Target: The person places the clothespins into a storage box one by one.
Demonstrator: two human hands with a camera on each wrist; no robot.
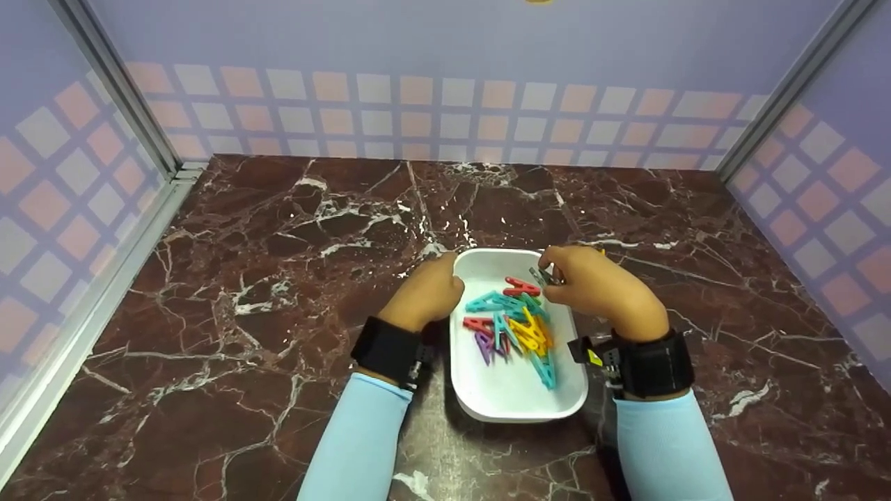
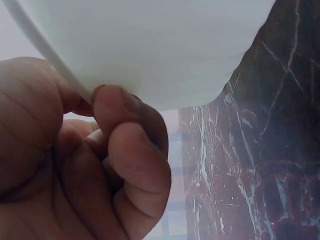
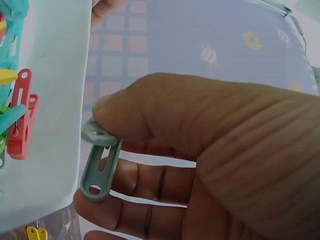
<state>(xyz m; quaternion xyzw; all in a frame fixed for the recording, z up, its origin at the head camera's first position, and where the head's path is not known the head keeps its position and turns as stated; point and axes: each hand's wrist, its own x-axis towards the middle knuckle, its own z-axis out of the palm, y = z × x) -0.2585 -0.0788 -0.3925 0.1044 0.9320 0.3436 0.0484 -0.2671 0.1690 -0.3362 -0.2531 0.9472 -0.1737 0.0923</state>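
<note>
A white plastic tub (image 1: 515,400) holds several clothespins in teal, red, yellow and purple. My left hand (image 1: 424,292) grips the tub's left rim near the far corner; in the left wrist view its thumb and curled fingers (image 2: 140,160) pinch the edge. Over the far right corner of the tub, my right hand (image 1: 602,289) holds a grey-green clothespin (image 3: 100,172) between thumb and fingers. A red clothespin (image 1: 522,287) lies in the tub just left of that hand, at the far end of the pile.
A yellow clothespin (image 3: 37,233) lies on the marbled table (image 1: 278,278) outside the tub, mostly hidden behind my right hand in the head view. Tile-patterned panels (image 1: 456,118) stand at the back and both sides.
</note>
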